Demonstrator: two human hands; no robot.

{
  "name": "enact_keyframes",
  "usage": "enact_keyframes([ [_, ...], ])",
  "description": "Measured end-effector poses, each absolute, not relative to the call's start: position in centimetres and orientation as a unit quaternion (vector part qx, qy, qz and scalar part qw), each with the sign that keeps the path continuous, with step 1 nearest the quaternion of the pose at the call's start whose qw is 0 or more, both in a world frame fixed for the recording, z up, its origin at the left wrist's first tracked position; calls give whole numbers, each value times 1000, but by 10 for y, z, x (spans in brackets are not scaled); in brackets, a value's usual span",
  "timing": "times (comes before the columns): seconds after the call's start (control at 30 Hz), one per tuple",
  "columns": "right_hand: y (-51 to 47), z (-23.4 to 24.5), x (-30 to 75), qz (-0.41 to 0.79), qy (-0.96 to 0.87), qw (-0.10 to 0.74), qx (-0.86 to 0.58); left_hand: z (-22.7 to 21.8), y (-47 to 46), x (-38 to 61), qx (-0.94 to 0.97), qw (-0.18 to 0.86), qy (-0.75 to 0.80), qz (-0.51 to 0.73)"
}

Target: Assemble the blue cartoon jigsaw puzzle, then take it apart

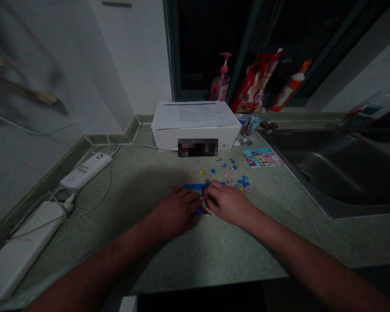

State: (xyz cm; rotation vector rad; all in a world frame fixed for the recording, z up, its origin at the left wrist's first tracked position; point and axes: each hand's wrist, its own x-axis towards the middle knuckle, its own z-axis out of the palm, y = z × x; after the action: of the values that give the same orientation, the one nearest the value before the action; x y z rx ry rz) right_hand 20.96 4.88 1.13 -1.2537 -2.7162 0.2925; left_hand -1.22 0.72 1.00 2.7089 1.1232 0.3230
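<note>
A partly joined jigsaw puzzle (195, 186), mostly blue, lies on the counter under both hands. My left hand (178, 210) rests over its left side, fingers stretched out and lying low across it. From the right, my right hand (229, 201) comes in with fingers curled and pressed together at the puzzle's middle; whatever is at the fingertips is hidden. The two hands nearly touch. Behind and right of them lie several loose puzzle pieces (243, 181), blue, yellow and pink. A colourful cartoon picture sheet (263, 157) lies farther right.
At the back stands a white box (195, 117) with a printed sheet on top and a dark blurred object before it. A power bank (86, 170), power strip (29, 247) and cables lie left. Cans (252, 125) stand near the sink (344, 169) on the right.
</note>
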Motion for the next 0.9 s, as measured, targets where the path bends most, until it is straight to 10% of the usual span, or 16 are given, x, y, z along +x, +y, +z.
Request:
enact_keyframes([
  [0.9,59,11,219,91,-881,151,-439,1,37,-67,763,49,626,154],
])
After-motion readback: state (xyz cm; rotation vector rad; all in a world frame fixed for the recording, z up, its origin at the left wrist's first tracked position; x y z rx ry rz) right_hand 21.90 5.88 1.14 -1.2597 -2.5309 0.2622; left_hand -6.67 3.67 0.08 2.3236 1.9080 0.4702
